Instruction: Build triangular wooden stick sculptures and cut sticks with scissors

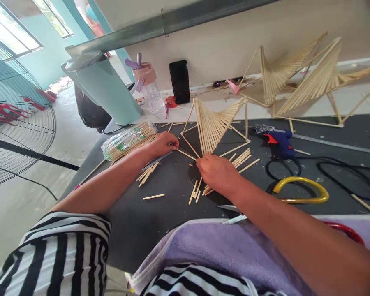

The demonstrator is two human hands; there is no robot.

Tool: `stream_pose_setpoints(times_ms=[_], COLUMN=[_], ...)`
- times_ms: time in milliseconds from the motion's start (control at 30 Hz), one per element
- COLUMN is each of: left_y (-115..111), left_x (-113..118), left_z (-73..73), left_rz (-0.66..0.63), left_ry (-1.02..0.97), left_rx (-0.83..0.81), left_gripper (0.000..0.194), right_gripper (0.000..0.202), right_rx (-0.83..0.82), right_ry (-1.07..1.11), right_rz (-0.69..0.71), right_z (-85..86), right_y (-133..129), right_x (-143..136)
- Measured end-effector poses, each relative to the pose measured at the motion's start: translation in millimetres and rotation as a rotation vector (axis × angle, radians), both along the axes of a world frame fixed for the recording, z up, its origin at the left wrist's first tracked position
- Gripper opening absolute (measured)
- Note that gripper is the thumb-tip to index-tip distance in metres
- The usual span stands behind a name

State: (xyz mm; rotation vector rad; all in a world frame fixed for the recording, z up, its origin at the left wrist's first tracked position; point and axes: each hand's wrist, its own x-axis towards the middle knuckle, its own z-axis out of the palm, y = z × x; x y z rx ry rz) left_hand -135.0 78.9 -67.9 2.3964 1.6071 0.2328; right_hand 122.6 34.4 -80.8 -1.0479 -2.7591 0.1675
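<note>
Nearest the camera is your striped sleeve (pixel 64 250), in front of the stick model (pixel 211 129) and well to its left; the model is the small twisted frame standing on the dark table (pixel 160 213). Out of that sleeve your bare left forearm stretches forward at a slant toward the model's left side. Beyond the forearm, well left of the model, lies a plastic-wrapped bundle of sticks (pixel 128 142).

Your left hand (pixel 163 144) is near the model on its left, back of the hand up, fingers curled, with thumb and forefinger pinching one end of a thin stick (pixel 186 154). A narrow grey strip (pixel 157 159) lies beneath that hand; whether your fingers touch it, you cannot tell. The thin stick slants along the model's near left to your right hand (pixel 216 170), just in front of the model. That hand is knuckles up, fingertips drawn together on the stick's other end, its forearm running back to the right.

Short cut sticks (pixel 195 192) lie in front of the model, beside your right hand. To the model's right lies a blue glue gun (pixel 282 142), with two more stick models (pixel 319 84) behind it.
</note>
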Motion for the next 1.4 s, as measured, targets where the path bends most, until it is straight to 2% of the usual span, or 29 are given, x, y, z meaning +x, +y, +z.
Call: stream_pose_setpoints(times_ms=[167,333,500,633,933,1133,1300,1400], left_y=[-4.5,-7.1,-10.6,-13.2,-10.9,-6.1,-5.5,0.1], left_x=[0.3,1.3,3.1,4.2,1.2,-10.3,-9.0,-7.7], left_z=[-2.9,-3.3,-2.2,-3.7,-3.7,1.3,1.9,1.2], left_rz=[-0.002,0.042,0.109,0.138,0.145,0.076,0.034,-0.043], left_ry=[-0.065,-0.079,-0.057,-0.074,-0.084,-0.033,0.049,0.074], left_rx=[-0.027,-0.044,-0.058,-0.043,-0.072,-0.043,0.031,0.04], left_gripper=[0.015,0.017,0.02,0.021,0.022,0.022,0.015,0.008], right_gripper=[0.028,0.022,0.023,0.026,0.024,0.027,0.029,0.029], right_rx=[-0.065,-0.201,-0.128,-0.089,-0.116,-0.052,-0.056,-0.068], right_ry=[0.103,0.11,-0.021,-0.03,0.013,0.06,0.083,0.1], right_rz=[-0.041,-0.09,-0.226,-0.316,-0.425,-0.466,-0.475,-0.486], right_z=[10.2,23.1,22.6,16.5,15.7,9.2,7.5,8.8], right_y=[-1.2,9.4,16.0,14.8,8.6,0.2,-3.1,-3.8], right_x=[-6.4,-40.0,-78.7,-95.3,-105.9,-111.4,-113.0,-113.0])
